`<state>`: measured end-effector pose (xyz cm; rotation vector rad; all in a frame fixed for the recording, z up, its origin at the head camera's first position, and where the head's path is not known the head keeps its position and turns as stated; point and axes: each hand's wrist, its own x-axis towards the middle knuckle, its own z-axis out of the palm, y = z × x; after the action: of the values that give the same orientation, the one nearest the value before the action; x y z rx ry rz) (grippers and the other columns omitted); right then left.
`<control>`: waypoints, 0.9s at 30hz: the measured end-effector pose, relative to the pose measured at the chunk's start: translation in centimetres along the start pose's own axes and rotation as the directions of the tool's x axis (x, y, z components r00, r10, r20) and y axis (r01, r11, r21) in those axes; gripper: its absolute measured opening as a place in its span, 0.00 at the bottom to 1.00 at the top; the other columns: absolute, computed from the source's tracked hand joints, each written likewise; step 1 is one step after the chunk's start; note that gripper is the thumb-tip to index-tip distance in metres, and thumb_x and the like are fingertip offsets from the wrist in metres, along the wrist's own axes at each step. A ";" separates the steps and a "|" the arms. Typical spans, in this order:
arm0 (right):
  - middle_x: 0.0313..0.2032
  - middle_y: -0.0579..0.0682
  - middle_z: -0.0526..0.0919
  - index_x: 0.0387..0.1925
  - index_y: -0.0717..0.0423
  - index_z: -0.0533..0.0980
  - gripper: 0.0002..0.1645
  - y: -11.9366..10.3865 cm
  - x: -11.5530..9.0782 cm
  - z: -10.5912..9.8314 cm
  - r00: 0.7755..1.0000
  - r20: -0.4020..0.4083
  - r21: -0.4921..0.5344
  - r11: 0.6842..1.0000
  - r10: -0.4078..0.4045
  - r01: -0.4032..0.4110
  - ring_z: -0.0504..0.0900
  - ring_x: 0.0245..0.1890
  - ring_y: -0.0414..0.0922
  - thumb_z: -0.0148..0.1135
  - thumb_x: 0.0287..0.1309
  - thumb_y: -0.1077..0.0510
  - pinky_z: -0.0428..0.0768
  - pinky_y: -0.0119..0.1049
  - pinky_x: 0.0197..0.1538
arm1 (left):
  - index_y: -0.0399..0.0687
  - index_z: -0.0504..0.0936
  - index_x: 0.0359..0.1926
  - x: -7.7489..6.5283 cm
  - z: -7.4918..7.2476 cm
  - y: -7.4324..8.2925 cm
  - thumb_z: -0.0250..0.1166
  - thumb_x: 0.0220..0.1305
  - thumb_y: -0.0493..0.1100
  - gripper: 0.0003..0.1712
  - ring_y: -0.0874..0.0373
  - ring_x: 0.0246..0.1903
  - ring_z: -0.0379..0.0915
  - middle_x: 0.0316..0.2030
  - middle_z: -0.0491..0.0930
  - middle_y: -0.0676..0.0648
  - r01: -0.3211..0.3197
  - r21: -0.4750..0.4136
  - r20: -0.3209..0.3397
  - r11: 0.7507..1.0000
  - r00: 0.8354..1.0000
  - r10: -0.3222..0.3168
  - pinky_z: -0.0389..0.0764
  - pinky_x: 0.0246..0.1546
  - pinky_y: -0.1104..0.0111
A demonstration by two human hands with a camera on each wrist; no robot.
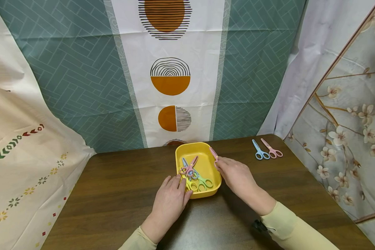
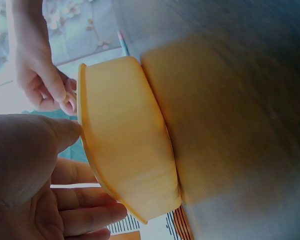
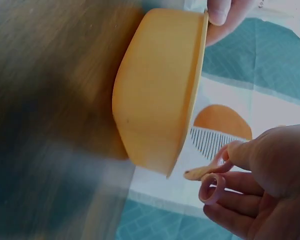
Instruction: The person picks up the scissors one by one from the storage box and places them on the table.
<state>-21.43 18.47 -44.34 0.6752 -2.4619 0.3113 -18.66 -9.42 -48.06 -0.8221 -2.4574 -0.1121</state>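
My right hand [image 1: 238, 176] pinches a pair of light pink plastic scissors [image 3: 213, 176] by the handles near the right rim of a yellow rounded rectangular plastic tray [image 1: 210, 168]. Inside the tray, towards its left and near end, lie pink scissors [image 1: 191, 167], blue scissors [image 1: 184, 162], green scissors [image 1: 203, 180] and yellow scissors [image 1: 192, 186], overlapping. My left hand [image 1: 169, 197] rests against the rim at the near left corner, fingers fairly straight. Right of the tray, a blue pair [image 1: 259, 151] and another pink pair [image 1: 270, 148] lie side by side on the dark wooden table [image 1: 128, 187].
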 end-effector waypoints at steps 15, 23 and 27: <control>0.48 0.52 0.93 0.48 0.56 0.86 0.13 2.8 -2.8 -0.7 0.998 -0.044 -0.005 0.999 0.047 -0.048 0.92 0.49 0.53 0.80 0.64 0.65 0.91 0.55 0.45 | 0.34 0.86 0.55 0.1 0.0 0.0 0.75 0.73 0.56 0.28 0.42 0.56 0.88 0.53 0.88 0.34 0.000 -0.017 -0.021 1.000 1.000 -0.001 0.82 0.66 0.46; 0.44 0.50 0.92 0.44 0.55 0.86 0.10 3.8 -4.2 -0.4 0.996 -0.027 -0.013 0.996 0.086 -0.086 0.92 0.44 0.52 0.79 0.64 0.66 0.90 0.55 0.40 | 0.35 0.86 0.55 0.0 -0.1 0.0 0.75 0.73 0.56 0.28 0.42 0.56 0.87 0.53 0.88 0.34 0.004 -0.019 -0.009 1.000 1.000 -0.004 0.81 0.66 0.46; 0.41 0.49 0.91 0.43 0.55 0.85 0.10 4.1 -4.5 -0.3 0.996 -0.024 -0.015 0.996 0.086 -0.086 0.91 0.40 0.51 0.79 0.63 0.66 0.89 0.54 0.37 | 0.35 0.86 0.55 0.0 -0.1 0.0 0.75 0.73 0.56 0.28 0.43 0.55 0.88 0.53 0.88 0.35 0.003 -0.016 -0.015 1.000 1.000 -0.003 0.82 0.66 0.46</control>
<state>-20.28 23.86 -47.00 0.5566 -2.4731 0.3300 -18.63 -9.42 -48.00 -0.8220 -2.4463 -0.1392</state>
